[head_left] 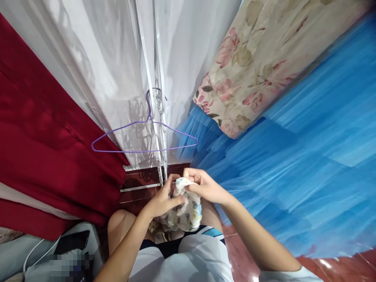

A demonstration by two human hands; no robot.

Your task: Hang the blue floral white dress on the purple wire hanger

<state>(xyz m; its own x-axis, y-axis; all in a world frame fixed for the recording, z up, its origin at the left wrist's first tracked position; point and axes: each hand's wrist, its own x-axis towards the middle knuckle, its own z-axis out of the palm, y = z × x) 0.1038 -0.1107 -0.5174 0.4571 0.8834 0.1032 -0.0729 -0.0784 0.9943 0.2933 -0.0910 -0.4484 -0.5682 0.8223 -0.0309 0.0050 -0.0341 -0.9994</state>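
Note:
A bunched piece of white printed fabric [192, 213], with blue, yellow and dark patches, hangs between my hands above my lap. My left hand [167, 199] is closed around its left side, thumb pressed on the cloth. At its top edge, my right hand [202, 184] pinches the fabric between thumb and curled fingers. Which kind of garment it is cannot be told from the folds. Just beyond my hands, a purple hanger [143, 151] hangs from a white metal rack [158, 78]; neither hand touches it.
White curtains [96, 58] hang behind the rack. Red cloth [53, 141] is at the left, a floral cloth [246, 66] at the upper right, layered blue tulle [308, 164] at the right. A dark phone [72, 241] lies on a grey surface at lower left. The floor [243, 254] is reddish tile.

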